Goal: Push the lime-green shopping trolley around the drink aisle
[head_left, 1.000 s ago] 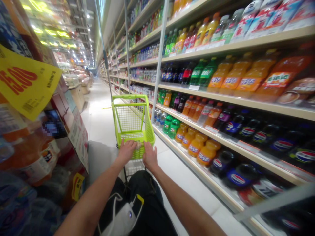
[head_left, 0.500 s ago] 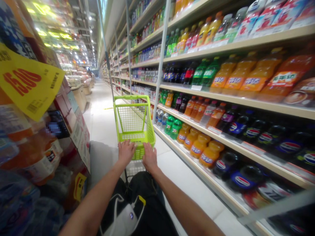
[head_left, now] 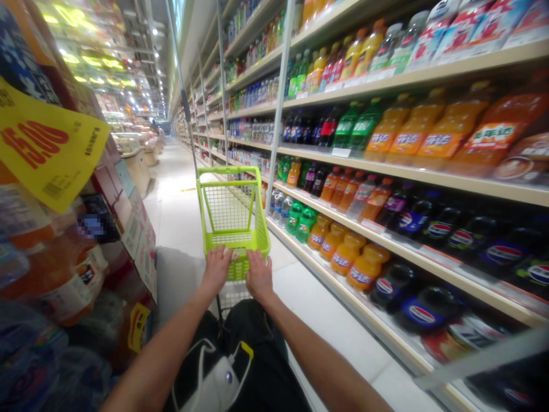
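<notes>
A small lime-green shopping cart (head_left: 230,236) with a mesh basket stands straight in front of me. My left hand (head_left: 217,268) is closed over the left part of its near edge, fingers curled forward over the bar. On the right part of the same edge, my right hand (head_left: 259,276) is also closed, its thumb side toward the middle. The bar itself is mostly hidden beneath both hands. A tall thin pole (head_left: 185,100) rises from the cart's left side. No goods show in the part of the basket I can see.
Shelves (head_left: 412,177) of bottled drinks line my right side. Stacked boxes (head_left: 139,246) and bottles stand close on the left, with a yellow price tag (head_left: 55,149) jutting out. A white floor aisle (head_left: 171,166) runs ahead. A white power bank (head_left: 218,380) with a cable lies on my lap.
My left hand has shifted slightly left along the cart's bar, and my right hand has moved a touch left. The cart and shelves look nearly the same.
</notes>
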The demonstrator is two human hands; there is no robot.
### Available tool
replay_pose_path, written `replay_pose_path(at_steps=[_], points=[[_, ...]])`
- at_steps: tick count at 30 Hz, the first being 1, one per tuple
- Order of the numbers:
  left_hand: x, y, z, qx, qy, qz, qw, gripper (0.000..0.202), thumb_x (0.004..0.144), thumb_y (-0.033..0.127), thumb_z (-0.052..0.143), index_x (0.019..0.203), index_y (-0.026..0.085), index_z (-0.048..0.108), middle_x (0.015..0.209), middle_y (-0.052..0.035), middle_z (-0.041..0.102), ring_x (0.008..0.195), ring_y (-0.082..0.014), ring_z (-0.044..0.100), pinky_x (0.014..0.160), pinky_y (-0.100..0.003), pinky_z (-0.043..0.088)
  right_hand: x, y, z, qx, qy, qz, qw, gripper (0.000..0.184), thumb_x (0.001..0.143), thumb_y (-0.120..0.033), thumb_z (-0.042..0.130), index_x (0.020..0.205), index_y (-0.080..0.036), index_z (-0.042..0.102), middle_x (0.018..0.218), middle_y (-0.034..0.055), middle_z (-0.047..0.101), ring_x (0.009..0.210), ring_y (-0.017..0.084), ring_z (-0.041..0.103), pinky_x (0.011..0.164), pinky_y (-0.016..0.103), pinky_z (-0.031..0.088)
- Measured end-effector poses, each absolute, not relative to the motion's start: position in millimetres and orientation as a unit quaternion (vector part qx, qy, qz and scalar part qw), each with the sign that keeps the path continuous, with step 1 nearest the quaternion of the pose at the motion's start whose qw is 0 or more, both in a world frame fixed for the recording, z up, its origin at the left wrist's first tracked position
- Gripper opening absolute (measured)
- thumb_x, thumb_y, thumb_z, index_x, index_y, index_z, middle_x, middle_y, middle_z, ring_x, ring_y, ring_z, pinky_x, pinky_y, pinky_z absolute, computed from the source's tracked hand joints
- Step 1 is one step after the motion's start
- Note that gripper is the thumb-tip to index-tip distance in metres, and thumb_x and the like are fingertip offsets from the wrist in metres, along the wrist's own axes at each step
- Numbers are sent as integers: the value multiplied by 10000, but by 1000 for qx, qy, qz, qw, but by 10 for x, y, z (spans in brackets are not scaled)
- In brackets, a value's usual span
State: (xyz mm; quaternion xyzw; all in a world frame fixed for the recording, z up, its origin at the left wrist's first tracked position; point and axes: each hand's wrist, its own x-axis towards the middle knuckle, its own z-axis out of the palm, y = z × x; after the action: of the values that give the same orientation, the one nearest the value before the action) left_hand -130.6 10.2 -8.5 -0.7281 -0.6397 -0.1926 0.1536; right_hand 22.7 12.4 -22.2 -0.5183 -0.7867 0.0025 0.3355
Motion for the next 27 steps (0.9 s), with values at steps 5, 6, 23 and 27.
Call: replay_pose_path(at_steps=[5, 6, 23, 27], points=[[-1121, 162, -61, -782, -582, -168, 148, 312, 846, 172, 402, 1123, 229, 534, 1270, -98, 500, 1203, -227, 422, 1018, -454, 309, 263, 143, -207, -522, -790, -9, 321, 593, 706, -63, 408, 1298, -93, 384, 1324, 135, 453, 1277, 229, 316, 1053, 485, 129], [-1168, 158, -49, -788, -575, -165, 146, 316, 842, 163, 404, 1121, 230, 537, 1279, -98, 493, 1212, -230, 414, 1021, -454, 307, 287, 152, -222, -522, -791, -10, 318, 608, 701, -61, 405, 1307, -98, 370, 1336, 131, 440, 1283, 224, 308, 1053, 490, 123], [-1099, 201, 25, -825, -527, -173, 102, 313, 844, 186, 416, 1136, 213, 526, 1339, -99, 436, 1258, -213, 350, 1040, -426, 273, 324, 143, -261, -532, -786, -11, 314, 631, 684, -56, 403, 1311, -115, 373, 1331, 113, 450, 1277, 209, 320, 1060, 461, 145], [-1271, 151, 140, -775, -592, -188, 120, 322, 842, 285, 439, 1152, 258, 523, 1393, -93, 370, 1299, -267, 284, 1036, -535, 210, 369, 137, -279, -526, -787, -22, 321, 629, 679, -43, 389, 1304, -109, 382, 1323, 123, 456, 1269, 216, 332, 1049, 471, 168]])
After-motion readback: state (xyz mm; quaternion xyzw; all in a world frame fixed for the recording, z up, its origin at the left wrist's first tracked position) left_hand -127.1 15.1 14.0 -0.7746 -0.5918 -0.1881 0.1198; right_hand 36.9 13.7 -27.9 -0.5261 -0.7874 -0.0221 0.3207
